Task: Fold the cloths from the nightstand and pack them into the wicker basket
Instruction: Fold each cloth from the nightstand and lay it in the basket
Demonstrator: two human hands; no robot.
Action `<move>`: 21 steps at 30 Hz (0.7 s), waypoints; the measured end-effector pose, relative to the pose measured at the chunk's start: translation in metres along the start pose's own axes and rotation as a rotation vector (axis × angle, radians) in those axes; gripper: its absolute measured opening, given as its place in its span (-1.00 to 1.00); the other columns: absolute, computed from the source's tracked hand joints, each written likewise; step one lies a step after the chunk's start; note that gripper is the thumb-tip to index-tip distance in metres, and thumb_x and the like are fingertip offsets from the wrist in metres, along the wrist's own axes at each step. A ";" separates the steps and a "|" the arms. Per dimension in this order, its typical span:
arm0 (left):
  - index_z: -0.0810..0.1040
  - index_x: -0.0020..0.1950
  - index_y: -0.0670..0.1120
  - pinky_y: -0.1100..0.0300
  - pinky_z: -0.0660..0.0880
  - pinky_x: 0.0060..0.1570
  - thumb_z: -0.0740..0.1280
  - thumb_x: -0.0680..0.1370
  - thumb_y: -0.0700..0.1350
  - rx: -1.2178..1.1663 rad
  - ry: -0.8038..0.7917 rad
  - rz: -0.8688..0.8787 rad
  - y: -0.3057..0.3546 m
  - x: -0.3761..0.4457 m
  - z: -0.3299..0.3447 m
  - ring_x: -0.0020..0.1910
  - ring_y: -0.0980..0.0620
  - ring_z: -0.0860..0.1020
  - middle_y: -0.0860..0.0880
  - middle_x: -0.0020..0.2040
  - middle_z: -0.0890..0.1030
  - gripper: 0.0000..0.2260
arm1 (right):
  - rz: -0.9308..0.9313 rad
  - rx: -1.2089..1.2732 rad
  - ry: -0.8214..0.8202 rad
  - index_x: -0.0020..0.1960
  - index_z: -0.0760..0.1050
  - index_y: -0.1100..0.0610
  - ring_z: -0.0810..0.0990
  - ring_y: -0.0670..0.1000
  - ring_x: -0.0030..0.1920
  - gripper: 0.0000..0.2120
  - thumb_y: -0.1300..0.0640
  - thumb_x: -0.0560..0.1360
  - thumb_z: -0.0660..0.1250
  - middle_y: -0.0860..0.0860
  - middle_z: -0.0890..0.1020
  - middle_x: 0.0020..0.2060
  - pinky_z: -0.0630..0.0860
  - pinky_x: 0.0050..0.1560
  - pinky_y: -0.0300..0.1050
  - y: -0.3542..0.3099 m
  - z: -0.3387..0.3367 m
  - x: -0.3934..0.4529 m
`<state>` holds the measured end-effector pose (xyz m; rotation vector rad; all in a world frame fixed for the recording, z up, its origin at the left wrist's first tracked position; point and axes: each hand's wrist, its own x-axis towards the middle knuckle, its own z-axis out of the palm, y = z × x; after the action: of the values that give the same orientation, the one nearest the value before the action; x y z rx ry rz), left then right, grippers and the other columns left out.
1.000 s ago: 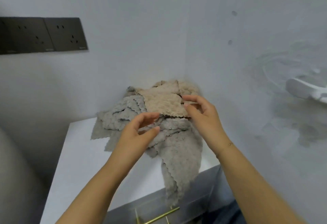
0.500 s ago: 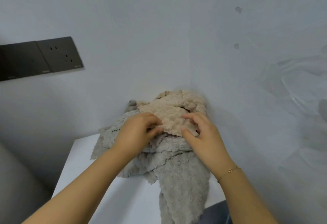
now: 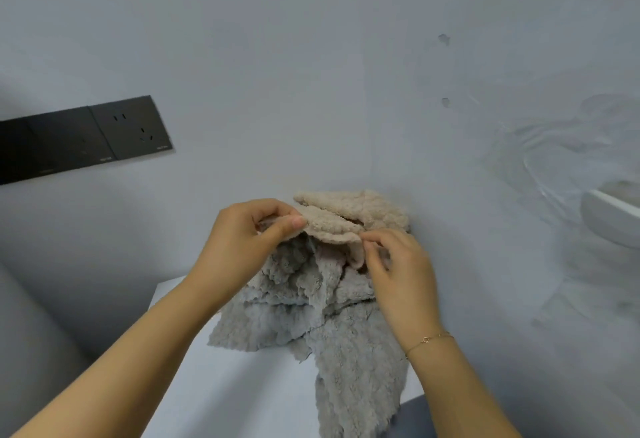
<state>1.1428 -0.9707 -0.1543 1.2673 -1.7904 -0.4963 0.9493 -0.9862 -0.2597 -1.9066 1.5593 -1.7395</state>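
Pale grey walls meet in a corner behind a white nightstand (image 3: 194, 389), and the cloths are heaped against that corner at the back of its top. On the summit lies a beige cloth (image 3: 349, 216), its scalloped near edge lifted clear of the grey cloths (image 3: 311, 306) beneath. The left hand (image 3: 242, 240) pinches that edge at its left end between thumb and curled fingers; the right hand (image 3: 398, 271) meets the edge's right end with its fingertips, though motion blur hides whether they have actually closed on it. Taking the edge at two separated points likely serves to peel one cloth off the heap and spread it flat for folding. One grey cloth (image 3: 360, 385) hangs over the nightstand's front edge and could slide off if dragged. No wicker basket is visible. Black wall sockets (image 3: 135, 127) sit on the left wall.
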 end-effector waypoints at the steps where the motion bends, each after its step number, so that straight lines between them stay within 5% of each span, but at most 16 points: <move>1: 0.69 -0.12 -0.01 0.30 0.58 -0.06 0.42 0.51 -0.05 -0.035 0.007 -0.023 -0.001 0.001 -0.004 -0.13 0.14 0.67 0.08 -0.18 0.71 -0.93 | 0.001 0.011 0.022 0.03 0.63 0.07 0.57 -0.04 0.01 -0.86 0.19 0.56 0.31 -0.11 0.63 -0.06 0.54 0.03 0.08 0.001 -0.002 0.000; 6: 0.69 -0.12 -0.07 0.20 0.61 0.03 0.42 0.50 -0.08 -0.083 -0.002 -0.102 -0.009 -0.004 -0.025 -0.12 0.03 0.69 -0.02 -0.20 0.72 -0.92 | 0.029 -0.093 0.105 0.17 0.52 0.14 0.47 0.05 0.20 -0.74 0.16 0.50 0.40 0.03 0.52 0.17 0.46 0.23 0.08 0.007 -0.003 0.002; 10: 0.69 -0.18 0.02 0.00 0.56 0.03 0.45 0.47 0.03 0.056 -0.073 -0.164 -0.024 -0.014 -0.029 -0.10 -0.15 0.63 -0.14 -0.18 0.69 -0.89 | 0.257 -0.019 -0.051 0.38 0.39 0.09 0.47 0.05 0.26 -0.55 0.10 0.52 0.39 0.03 0.49 0.30 0.43 0.25 -0.05 0.014 0.003 0.009; 13: 0.68 -0.18 0.02 0.20 0.53 -0.07 0.45 0.47 0.04 0.120 -0.162 -0.202 -0.029 -0.021 -0.025 -0.14 0.14 0.64 0.04 -0.14 0.71 -0.89 | 0.324 0.033 0.012 0.31 0.50 0.06 0.57 0.02 0.14 -0.67 0.16 0.55 0.34 0.00 0.60 0.21 0.46 0.10 -0.15 0.013 0.008 0.011; 16: 0.68 -0.10 0.00 0.20 0.51 0.10 0.46 0.47 0.01 0.090 -0.292 -0.230 -0.033 -0.028 -0.022 -0.05 0.27 0.62 0.22 -0.02 0.68 -0.90 | 0.312 0.245 0.154 0.15 0.58 -0.01 0.60 -0.14 0.08 -0.78 0.20 0.55 0.35 -0.10 0.66 0.05 0.49 0.11 -0.23 -0.004 0.005 0.017; 18: 0.66 -0.03 0.03 0.20 0.49 0.15 0.45 0.48 -0.01 0.073 -0.253 -0.208 -0.036 -0.031 -0.023 -0.02 0.30 0.60 0.25 -0.01 0.67 -0.90 | 0.261 0.411 0.199 0.02 0.54 -0.13 0.59 -0.28 0.01 -0.73 0.25 0.54 0.36 -0.21 0.64 -0.03 0.51 0.09 -0.30 -0.021 -0.004 0.022; 21: 0.63 0.06 0.06 0.30 0.50 0.06 0.43 0.50 -0.04 -0.003 -0.134 -0.170 -0.035 -0.031 -0.026 0.03 0.28 0.60 0.26 0.03 0.65 -0.86 | 0.195 0.595 0.169 0.00 0.58 -0.10 0.60 -0.22 0.09 -0.68 0.34 0.54 0.32 -0.13 0.66 0.02 0.50 0.09 -0.35 -0.040 -0.015 0.022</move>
<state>1.1873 -0.9530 -0.1778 1.4206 -1.7982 -0.6940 0.9560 -0.9754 -0.2134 -1.3098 1.0484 -2.0158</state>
